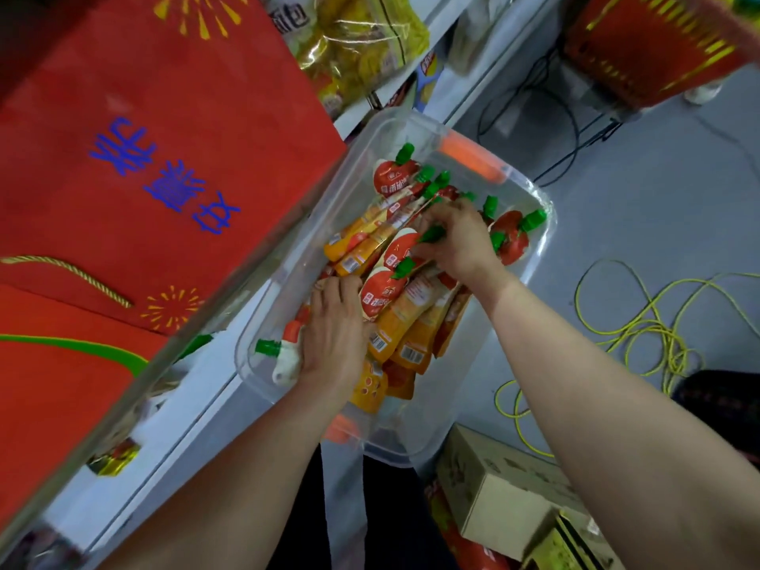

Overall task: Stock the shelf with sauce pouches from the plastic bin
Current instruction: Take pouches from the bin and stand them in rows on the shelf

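A clear plastic bin (530, 257) with orange handles holds several red and orange sauce pouches (395, 322) with green caps. Both my hands are inside it. My left hand (335, 335) curls around the lower end of a bundle of pouches, next to a white pouch (286, 359) lying by the bin's left wall. My right hand (456, 240) grips the cap end of the same bundle, fingers curled over the green spouts. The shelf (193, 384) edge runs diagonally on the left.
Large red gift bags (156, 158) stand on the shelf at left. Yellow snack packets (362, 47) lie on a shelf above the bin. A yellow cable (641, 322) loops on the grey floor at right. Cardboard boxes (506, 499) sit below the bin.
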Motion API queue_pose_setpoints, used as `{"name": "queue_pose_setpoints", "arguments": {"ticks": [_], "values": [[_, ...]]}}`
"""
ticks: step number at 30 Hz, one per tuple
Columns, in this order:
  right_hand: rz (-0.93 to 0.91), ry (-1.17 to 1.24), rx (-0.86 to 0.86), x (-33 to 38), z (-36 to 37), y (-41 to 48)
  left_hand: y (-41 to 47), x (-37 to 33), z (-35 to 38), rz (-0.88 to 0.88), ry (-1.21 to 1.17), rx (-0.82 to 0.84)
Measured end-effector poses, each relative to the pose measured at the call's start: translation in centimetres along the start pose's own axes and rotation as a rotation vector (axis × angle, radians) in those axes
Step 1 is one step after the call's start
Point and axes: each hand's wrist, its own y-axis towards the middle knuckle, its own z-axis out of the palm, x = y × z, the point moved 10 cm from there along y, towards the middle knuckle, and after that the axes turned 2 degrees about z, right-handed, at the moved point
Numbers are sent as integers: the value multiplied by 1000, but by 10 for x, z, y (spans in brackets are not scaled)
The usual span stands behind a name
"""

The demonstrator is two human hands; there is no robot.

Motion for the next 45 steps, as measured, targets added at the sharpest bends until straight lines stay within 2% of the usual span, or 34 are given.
{"name": "queue_pose_setpoints", "arguments": {"ticks": [5, 8, 12, 14, 16, 18, 21, 24, 28, 31, 34, 39, 45], "values": [[-72, 40, 113, 14, 1, -17, -3, 2, -2, -22, -7, 9], [-83, 111, 63, 24, -23, -29, -10, 3, -12, 4, -92, -9], [35, 670, -67, 16, -58, -49, -19, 7, -38, 7, -350, -95], [61, 824, -114, 11, -67, -54, -22, 5, -48, -33, -503, -100], [69, 743, -120, 12, -71, -55, -25, 6, -56, -99, -693, -98], [48, 544, -87, 15, -65, -47, -28, 5, -62, -167, -902, -100], [25, 298, -72, 22, -48, -38, -28, 6, -73, -196, -1084, -156], [90, 438, -106, 14, -27, -38, -31, 10, -83, -218, -1153, -184], [267, 629, 7, -6, 23, -49, -49, 17, -88, -268, -1186, -179], [261, 700, 75, -7, 52, -58, -68, 25, -89, -322, -1217, -182], [264, 753, 70, 10, 47, -77, -87, 29, -92, -362, -1251, -148], [156, 770, 13, 45, 5, -111, -121, 40, -118, -437, -1268, -214], [-84, 680, -79, 124, -53, -193, -183, 39, -184, -311, -1383, -300]]}}
